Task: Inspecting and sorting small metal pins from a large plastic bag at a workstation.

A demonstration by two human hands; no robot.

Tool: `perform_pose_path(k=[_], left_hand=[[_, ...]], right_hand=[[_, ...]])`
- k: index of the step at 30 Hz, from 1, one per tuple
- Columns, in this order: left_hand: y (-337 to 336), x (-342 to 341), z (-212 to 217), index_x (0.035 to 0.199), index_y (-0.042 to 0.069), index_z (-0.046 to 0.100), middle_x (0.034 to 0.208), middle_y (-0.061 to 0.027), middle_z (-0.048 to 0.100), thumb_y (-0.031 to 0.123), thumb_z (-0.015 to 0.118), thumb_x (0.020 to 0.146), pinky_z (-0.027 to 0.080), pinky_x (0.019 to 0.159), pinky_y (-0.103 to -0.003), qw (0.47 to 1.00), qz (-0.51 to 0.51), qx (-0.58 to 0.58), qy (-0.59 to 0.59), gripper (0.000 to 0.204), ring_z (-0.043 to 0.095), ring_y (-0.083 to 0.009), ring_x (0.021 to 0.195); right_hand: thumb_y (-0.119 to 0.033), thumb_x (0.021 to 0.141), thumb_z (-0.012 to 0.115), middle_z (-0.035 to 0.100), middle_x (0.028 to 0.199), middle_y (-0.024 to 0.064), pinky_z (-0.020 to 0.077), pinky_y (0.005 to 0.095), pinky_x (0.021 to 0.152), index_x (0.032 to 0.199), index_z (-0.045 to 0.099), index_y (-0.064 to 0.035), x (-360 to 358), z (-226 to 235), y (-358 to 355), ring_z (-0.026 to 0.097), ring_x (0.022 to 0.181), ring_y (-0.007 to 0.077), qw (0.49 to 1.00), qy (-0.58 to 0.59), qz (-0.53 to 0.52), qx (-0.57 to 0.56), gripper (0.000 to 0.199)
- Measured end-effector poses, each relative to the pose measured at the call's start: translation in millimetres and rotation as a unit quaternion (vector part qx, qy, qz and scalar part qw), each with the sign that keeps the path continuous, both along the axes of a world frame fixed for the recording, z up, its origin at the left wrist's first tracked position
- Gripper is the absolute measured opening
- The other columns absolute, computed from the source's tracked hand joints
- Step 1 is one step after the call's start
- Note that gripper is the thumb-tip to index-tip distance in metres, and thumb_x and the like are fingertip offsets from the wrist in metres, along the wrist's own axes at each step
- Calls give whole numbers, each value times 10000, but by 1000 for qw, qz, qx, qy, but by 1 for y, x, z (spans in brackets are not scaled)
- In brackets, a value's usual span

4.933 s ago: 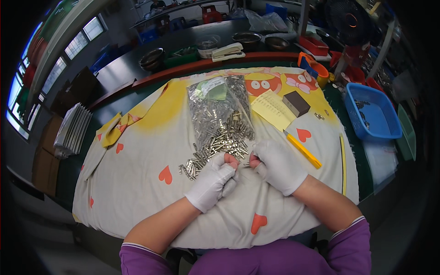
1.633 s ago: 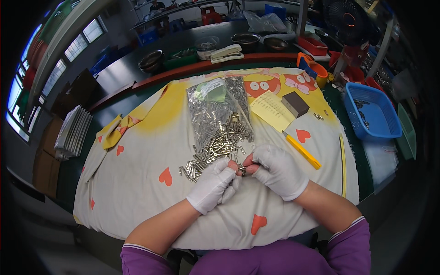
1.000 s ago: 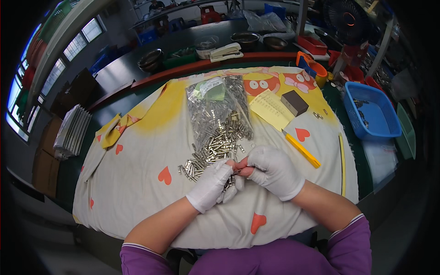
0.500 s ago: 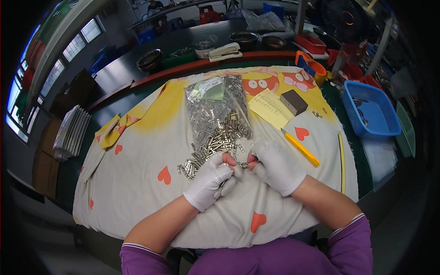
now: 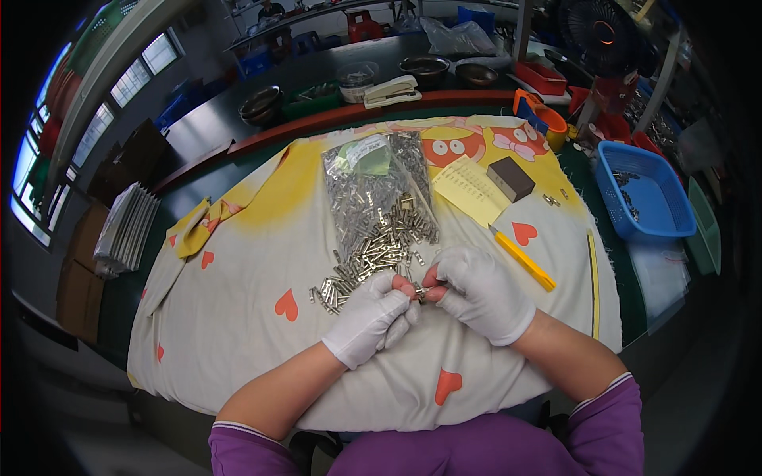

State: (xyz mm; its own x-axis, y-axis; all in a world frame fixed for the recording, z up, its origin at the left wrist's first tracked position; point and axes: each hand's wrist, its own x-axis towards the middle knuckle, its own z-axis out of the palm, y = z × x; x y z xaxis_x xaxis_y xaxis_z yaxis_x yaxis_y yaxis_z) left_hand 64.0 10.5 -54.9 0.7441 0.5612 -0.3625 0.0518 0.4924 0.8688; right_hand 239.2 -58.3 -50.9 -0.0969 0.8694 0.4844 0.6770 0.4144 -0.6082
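Observation:
Both my hands wear white gloves with bare fingertips and meet just below the pile of small metal parts. My left hand [image 5: 373, 317] is closed, thumb and forefinger pinching a small silvery metal part [image 5: 420, 293]. From the other side my right hand [image 5: 484, 297] pinches the same part, its fingers bent. The part's exact shape is too small to make out. Beyond them a clear plastic bag [image 5: 345, 186] lies on the cloth, and from its near end spills a heap of like metal parts [image 5: 373, 260].
A patterned cloth [image 5: 238, 333] covers the table. To the right lie a yellow cutter knife [image 5: 524, 259], a yellow written slip [image 5: 468, 190], a dark block [image 5: 510, 178] and a blue basket [image 5: 647, 214]. A stapler [image 5: 392, 91] and metal bowls [image 5: 424, 70] stand behind.
My hands have come closer together, with the fingertips now meeting at the small part. The right hand has shifted slightly, its forefinger lifting into a more open curl.

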Motion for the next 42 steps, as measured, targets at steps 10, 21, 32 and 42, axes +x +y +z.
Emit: perform_pose_path(k=[10, 21, 32, 42], left_hand=[[-1, -1, -3, 808, 70, 496, 615, -25, 525, 314, 414, 931, 259, 346, -202, 996, -24, 79, 19, 286, 361, -63, 375], [-1, 0, 1, 803, 58, 487, 621, -53, 526, 341, 393, 939, 245, 330, -209, 999, -32, 13, 4, 328, 343, -74, 365], [7, -4, -3, 884, 54, 488, 631, -69, 494, 210, 450, 903, 228, 324, -225, 990, 14, -57, -127, 161, 282, -90, 312], [2, -1, -1, 902, 64, 479, 639, -55, 492, 203, 452, 909, 234, 335, -215, 996, 13, -21, -80, 142, 308, -77, 347]], right_hand=[[-60, 727, 650, 552, 761, 84, 437, 351, 642, 825, 542, -62, 0, -5, 1, 538, 737, 275, 999, 1, 8, 37, 146], [-76, 734, 649, 562, 779, 88, 440, 354, 649, 844, 574, -63, 0, 0, 2, 547, 750, 277, 999, -17, 13, 41, 135], [-121, 705, 623, 570, 816, 97, 449, 405, 674, 808, 615, -68, -4, -3, 5, 551, 810, 291, 992, -119, -33, -41, 116], [-57, 669, 643, 562, 768, 134, 446, 381, 667, 736, 595, -34, -2, -5, 2, 548, 738, 307, 980, -146, -71, -111, 86]])
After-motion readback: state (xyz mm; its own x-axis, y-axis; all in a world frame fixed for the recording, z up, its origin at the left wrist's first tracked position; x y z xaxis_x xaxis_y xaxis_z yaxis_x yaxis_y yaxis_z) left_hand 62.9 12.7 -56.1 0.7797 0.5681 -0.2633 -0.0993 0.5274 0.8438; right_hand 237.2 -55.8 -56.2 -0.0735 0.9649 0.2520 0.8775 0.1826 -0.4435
